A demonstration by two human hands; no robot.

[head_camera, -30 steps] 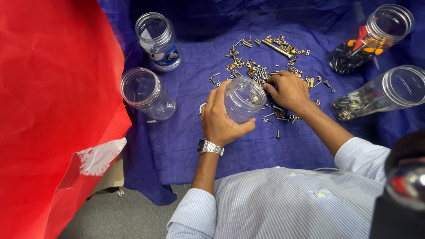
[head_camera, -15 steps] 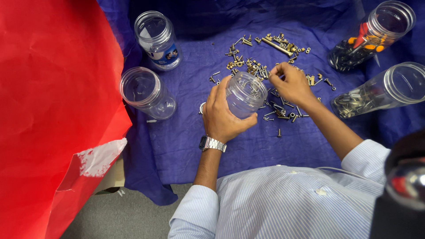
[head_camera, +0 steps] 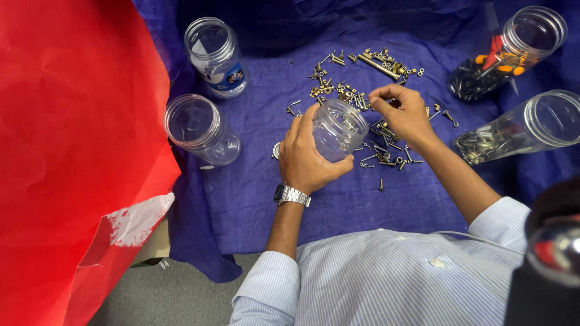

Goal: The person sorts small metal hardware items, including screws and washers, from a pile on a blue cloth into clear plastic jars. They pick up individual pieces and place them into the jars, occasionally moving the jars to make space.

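Observation:
My left hand (head_camera: 308, 158) grips a clear plastic jar (head_camera: 339, 128), tilted with its mouth toward the right, over a blue cloth (head_camera: 254, 187). My right hand (head_camera: 403, 115) hovers just right of the jar's mouth, its fingertips pinched together; whatever small piece sits between them is too small to make out. A scatter of small brass and steel screws, nuts and bolts (head_camera: 356, 90) lies on the cloth around and beyond both hands. A metal watch sits on my left wrist.
Two clear jars stand at the left (head_camera: 200, 128) (head_camera: 216, 55). At the right, a jar with orange-handled tools (head_camera: 507, 54) and a jar holding screws (head_camera: 519, 130) lie tilted. A red sheet (head_camera: 72, 151) covers the left side.
My right hand has lifted off the pile of screws and moved up toward the jar's mouth. The left hand has tipped the jar a little more toward it.

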